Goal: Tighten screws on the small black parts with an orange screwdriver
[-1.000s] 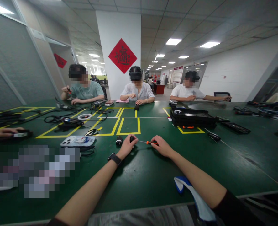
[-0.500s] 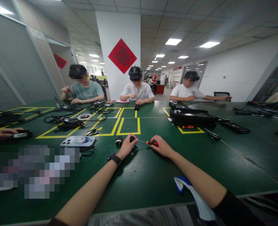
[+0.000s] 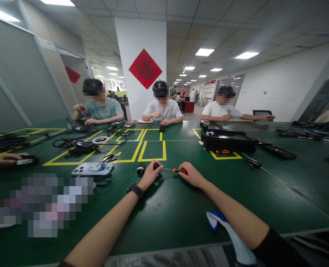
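Left hand (image 3: pixel 150 174) pinches a dark part (image 3: pixel 155 166), outline unclear; right hand (image 3: pixel 193 175) grips the screwdriver (image 3: pixel 175 170), its shaft (image 3: pixel 168 169) between the hands, best held in line under light, steady pressure.

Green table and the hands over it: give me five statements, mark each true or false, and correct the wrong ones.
1. The right hand holds an orange-and-black screwdriver. True.
2. The left wrist is bare. False: a dark watch is strapped around it.
3. The screwdriver's shaft points toward the left hand, which grips a small dark piece. True.
4. An orange-handled tool lies inside the top black tray. False: the tool lies on the green table, in front of the stacked black trays.
5. The light blue phone lies to the left of the left hand. True.
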A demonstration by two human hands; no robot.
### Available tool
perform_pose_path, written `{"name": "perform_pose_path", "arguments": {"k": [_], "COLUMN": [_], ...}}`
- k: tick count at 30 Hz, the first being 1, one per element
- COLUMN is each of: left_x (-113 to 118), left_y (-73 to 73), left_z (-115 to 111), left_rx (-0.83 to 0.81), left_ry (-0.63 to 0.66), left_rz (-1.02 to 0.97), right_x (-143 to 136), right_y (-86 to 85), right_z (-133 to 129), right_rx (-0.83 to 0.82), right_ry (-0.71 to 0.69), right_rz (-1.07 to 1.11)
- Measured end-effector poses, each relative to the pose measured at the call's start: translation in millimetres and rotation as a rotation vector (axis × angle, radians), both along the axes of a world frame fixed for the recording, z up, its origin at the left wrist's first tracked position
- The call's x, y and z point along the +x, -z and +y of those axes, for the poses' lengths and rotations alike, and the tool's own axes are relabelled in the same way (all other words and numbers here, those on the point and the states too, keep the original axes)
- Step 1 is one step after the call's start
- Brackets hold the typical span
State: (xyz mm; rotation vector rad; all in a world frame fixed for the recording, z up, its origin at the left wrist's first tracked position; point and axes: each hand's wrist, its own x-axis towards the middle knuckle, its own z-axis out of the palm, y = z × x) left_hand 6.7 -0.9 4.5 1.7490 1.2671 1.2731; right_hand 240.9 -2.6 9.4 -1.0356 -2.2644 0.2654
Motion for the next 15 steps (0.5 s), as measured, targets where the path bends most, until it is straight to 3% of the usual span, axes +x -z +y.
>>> {"name": "perform_pose_path", "arguments": {"k": [15], "left_x": [0.1], "left_y": [1.0], "left_z": [2.1], "left_rx": [-0.015], "left_ry": [0.002], "left_rz": [0.008], "right_x": [0.4], "right_y": [0.0], "right_z": [1.1], "right_rx": [-0.002], "right_ry": [0.021], "right_rz": [0.004]}}
